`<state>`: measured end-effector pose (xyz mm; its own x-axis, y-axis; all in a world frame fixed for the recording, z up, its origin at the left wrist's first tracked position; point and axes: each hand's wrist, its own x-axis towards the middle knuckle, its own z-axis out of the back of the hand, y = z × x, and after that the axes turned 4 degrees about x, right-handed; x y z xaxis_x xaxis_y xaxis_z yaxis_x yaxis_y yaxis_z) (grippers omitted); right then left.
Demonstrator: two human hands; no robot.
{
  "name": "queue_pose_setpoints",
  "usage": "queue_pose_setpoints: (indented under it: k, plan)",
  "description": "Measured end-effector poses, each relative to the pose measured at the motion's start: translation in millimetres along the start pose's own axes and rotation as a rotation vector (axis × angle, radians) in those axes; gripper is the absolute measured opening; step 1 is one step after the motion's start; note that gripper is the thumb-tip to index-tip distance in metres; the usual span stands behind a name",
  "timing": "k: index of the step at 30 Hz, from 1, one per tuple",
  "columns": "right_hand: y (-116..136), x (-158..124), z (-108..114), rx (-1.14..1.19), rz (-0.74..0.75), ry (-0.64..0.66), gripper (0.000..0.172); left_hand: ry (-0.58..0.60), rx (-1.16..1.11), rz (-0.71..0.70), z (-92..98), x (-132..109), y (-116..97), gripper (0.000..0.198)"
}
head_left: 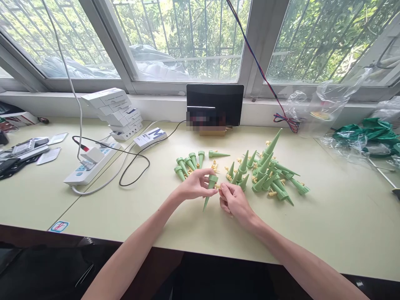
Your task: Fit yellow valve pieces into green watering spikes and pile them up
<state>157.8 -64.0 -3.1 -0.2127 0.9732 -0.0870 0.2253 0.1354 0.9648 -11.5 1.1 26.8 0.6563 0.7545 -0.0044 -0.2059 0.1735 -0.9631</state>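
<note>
Near the middle of the table, my left hand (pixel 197 184) is closed around a green plastic watering spike (pixel 212 181), its point angled downward. My right hand (pixel 235 201) pinches a small yellow valve (pixel 218 186) against the side of the spike's collar. Whether the valve sits in the collar is too small to tell. Behind my left hand lie several green spikes (pixel 181 161) in a row, and one more spike (pixel 218 154) rests on its side. A few loose yellow valves (pixel 214 163) are scattered just beyond. To the right is a pile of green spikes (pixel 264 166) with yellow valves.
A tablet (pixel 215 104) leans at the back on a brown stand (pixel 212 132). Left of it are stacked white boxes (pixel 115 110), a flat white box (pixel 150 138) and a power strip (pixel 90 164) with cables. Green and clear plastic bags (pixel 368 135) lie far right.
</note>
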Motion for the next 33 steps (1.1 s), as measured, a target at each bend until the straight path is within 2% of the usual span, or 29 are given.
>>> queue_pose_setpoints:
  k: [33]
  plan:
    - [3.3,3.4,4.6,0.324,-0.282,0.062,0.044,-0.03,0.156,-0.025,-0.6,-1.0,-5.2,0.025]
